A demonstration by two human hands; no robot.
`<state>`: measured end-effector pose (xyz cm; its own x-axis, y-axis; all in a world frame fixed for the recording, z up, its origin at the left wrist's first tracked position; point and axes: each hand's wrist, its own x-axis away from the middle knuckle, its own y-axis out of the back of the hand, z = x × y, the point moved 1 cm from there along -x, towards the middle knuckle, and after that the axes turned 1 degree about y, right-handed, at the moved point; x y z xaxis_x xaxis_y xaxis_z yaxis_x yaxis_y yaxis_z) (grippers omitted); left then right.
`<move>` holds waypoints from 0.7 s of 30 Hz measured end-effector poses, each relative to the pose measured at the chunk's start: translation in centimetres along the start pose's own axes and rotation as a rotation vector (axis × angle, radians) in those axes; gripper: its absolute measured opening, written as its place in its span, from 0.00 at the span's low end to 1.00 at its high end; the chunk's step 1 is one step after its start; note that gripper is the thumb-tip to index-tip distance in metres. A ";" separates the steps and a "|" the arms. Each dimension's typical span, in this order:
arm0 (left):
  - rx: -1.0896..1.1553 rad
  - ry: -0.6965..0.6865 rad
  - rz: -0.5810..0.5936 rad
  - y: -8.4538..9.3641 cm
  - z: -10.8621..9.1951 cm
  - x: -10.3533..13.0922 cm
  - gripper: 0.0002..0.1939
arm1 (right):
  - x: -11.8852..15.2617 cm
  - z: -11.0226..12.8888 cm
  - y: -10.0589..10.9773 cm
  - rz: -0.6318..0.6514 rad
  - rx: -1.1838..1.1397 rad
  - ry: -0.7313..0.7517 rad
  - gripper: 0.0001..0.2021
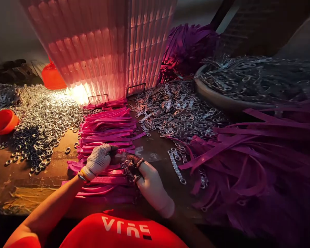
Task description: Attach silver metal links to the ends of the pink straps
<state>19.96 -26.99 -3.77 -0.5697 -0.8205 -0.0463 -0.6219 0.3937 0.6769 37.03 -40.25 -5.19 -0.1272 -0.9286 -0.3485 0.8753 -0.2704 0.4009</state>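
White-gloved left hand [98, 159] curls over flat magenta straps [108, 125], grip unclear; right hand [147, 181] clutches metal loops [126, 170].

On the bench [5, 179] before me, a row of strips [108, 133] runs beneath my left hand [99, 158] and right hand [150, 182], with upright panels [93, 51] behind it. Left of the row, rings [51, 117] lie heaped, a cup [3, 122] at their outer side. Right, loose strips [248, 165] pile up nearest me, links [170, 112] and a basin [209, 92] of chains [260, 77] behind.
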 end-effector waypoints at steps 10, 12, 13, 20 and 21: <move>0.203 -0.047 -0.109 0.1 -0.3 1.4 0.17 | -3.8 -0.5 -3.3 -0.020 -0.297 -0.229 0.17; 0.231 -0.098 -0.130 0.1 -0.6 1.4 0.17 | -3.9 0.2 -3.2 -0.024 -0.374 -0.282 0.16; 0.250 -0.103 -0.140 0.2 -0.9 1.5 0.16 | -3.9 0.5 -3.1 -0.022 -0.394 -0.297 0.15; 0.581 0.195 -0.063 1.2 -1.1 3.8 0.13 | -2.8 2.2 -1.7 0.128 -0.321 -0.218 0.12; 0.680 0.269 -0.032 1.3 -0.9 4.2 0.16 | -2.5 2.2 -1.7 0.149 -0.259 -0.177 0.12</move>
<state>17.26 -30.34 -2.41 -0.4488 -0.8748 0.1826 -0.8818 0.4667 0.0686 34.86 -38.07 -3.12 -0.0481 -0.9889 -0.1406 0.9767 -0.0760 0.2006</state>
